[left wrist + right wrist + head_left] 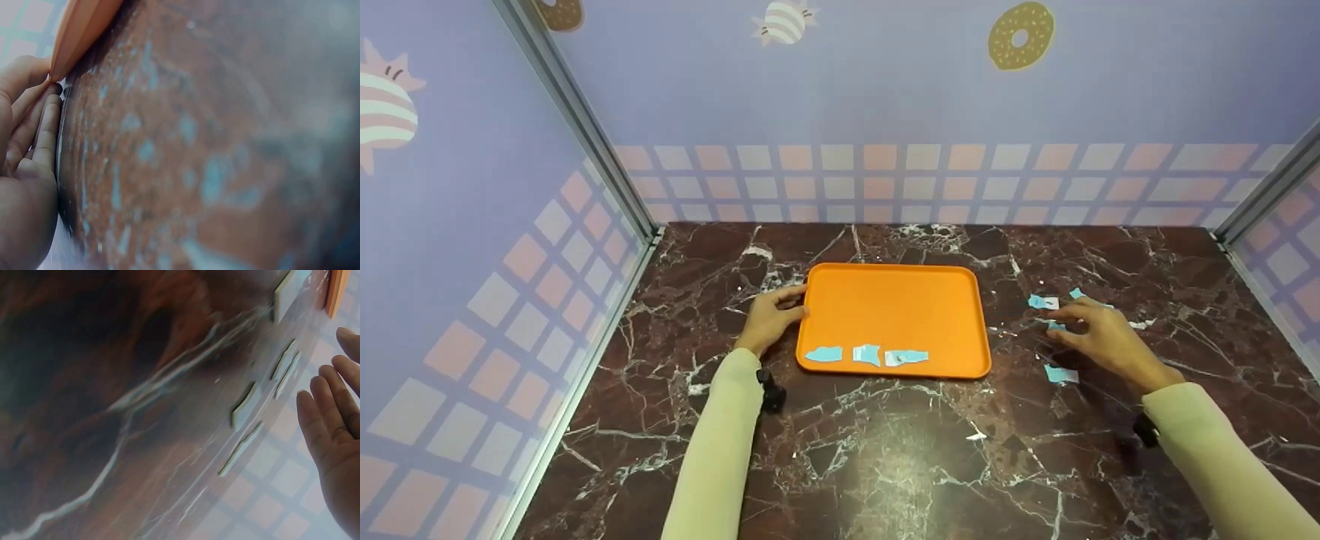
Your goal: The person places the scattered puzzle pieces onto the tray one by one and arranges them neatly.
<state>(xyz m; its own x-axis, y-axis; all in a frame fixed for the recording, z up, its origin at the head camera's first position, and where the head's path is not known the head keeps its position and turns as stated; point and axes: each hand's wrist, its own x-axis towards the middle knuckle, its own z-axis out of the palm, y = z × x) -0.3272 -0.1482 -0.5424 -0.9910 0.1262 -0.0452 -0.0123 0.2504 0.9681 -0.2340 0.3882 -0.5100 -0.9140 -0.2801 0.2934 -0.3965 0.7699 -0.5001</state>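
Note:
An orange tray (896, 315) lies on the table with three flat, irregular light-blue pieces in a row along its near edge: a left one (824, 354), a middle one (866, 355) and a right one (907, 358). My left hand (769, 319) holds the tray's left rim, thumb and fingers at its edge. Right of the tray, my right hand (1102, 337) hovers over more loose pieces, fingers apart and bent, nothing visible between them. A blue-and-white piece (1043, 302) lies beyond its fingertips, and another piece (1061, 373) is nearer me. The hand partly hides others.
The dark marbled table (877, 450) meets a lilac back wall (885, 97) with printed tiles and sweets. A left side wall (457, 285) joins it at a metal corner post. In the right wrist view, several thick-edged pieces (244, 405) lie apart on the table.

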